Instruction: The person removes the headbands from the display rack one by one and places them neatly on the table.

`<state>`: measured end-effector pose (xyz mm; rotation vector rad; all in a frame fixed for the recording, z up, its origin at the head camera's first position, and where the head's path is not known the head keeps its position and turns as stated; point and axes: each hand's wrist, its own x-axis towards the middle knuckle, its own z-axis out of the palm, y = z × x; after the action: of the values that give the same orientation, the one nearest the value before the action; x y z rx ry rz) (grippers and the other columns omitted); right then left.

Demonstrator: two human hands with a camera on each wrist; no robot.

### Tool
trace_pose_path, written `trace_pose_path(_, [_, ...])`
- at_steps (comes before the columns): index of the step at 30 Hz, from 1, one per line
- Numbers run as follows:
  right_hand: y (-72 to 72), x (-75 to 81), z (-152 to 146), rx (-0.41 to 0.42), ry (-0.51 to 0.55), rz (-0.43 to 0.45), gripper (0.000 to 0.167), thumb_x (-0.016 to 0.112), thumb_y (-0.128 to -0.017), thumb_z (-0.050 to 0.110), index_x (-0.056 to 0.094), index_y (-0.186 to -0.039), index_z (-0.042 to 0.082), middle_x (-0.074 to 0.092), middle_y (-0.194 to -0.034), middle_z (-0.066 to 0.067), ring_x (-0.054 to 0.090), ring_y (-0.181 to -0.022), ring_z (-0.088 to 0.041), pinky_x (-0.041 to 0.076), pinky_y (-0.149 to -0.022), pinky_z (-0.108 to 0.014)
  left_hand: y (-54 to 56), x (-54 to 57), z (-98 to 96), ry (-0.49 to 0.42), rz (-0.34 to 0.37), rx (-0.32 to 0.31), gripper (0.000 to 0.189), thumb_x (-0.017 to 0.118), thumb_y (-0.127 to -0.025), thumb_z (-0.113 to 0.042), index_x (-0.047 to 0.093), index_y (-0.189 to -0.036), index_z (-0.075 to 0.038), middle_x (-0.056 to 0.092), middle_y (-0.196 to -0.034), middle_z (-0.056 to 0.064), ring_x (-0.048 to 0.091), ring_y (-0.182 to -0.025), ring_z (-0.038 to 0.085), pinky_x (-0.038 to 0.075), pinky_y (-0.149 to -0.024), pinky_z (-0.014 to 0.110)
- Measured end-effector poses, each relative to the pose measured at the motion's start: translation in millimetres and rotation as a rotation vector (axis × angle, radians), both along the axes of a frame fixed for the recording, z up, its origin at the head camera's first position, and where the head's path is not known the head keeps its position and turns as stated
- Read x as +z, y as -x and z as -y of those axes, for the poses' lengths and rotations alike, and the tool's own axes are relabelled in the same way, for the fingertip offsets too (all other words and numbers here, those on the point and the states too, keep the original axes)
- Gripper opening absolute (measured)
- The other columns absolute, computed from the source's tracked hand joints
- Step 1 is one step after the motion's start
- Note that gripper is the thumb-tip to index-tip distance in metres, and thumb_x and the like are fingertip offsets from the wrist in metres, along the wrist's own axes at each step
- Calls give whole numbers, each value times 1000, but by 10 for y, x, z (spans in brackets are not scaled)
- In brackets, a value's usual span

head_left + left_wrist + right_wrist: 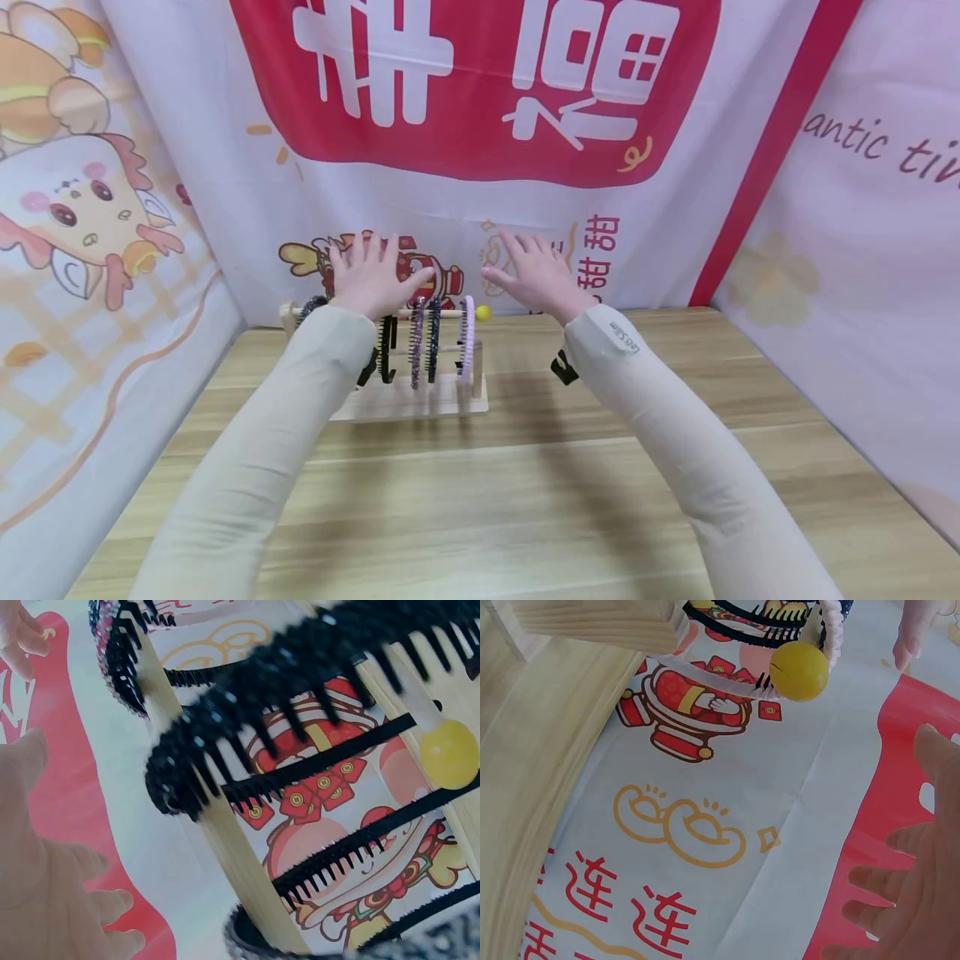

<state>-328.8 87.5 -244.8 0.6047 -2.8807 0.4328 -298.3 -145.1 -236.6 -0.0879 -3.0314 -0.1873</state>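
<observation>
Several headbands hang on a wooden rack (pixel 420 407) at the back of the table. Among them are a lilac headband (pixel 468 337), a dark blue glittery one (pixel 433 342), a pinkish-purple glittery one (pixel 417 346) and a black toothed one (pixel 386 346). Raised over the rack's left part, my left hand (pixel 370 279) spreads its fingers and holds nothing; it hides some headbands. In the left wrist view, a black beaded headband (pixel 292 671) lies beside that hand (pixel 45 862). My right hand (pixel 543 275), also spread and holding nothing, hovers right of the rack.
A yellow ball (pixel 483 313) caps the right end of the rack's rod. Behind the wooden table (pixel 480 500) hangs a printed cloth (pixel 420 200) with a red panel; more printed cloth stands at the left (pixel 187 333) and right (pixel 847 333).
</observation>
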Motion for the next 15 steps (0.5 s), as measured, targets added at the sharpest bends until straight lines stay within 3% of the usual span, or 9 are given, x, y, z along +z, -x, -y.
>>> trace_pose_path(15, [-72, -61, 165, 85, 40, 33, 77, 41, -91, 57, 12, -148, 15, 18, -151, -11, 18, -135, -32, 15, -109, -50, -52, -94, 354, -60, -29, 5, 95, 21, -85, -73, 1, -147, -4, -3, -151, 22, -13, -134, 40, -16, -100, 62])
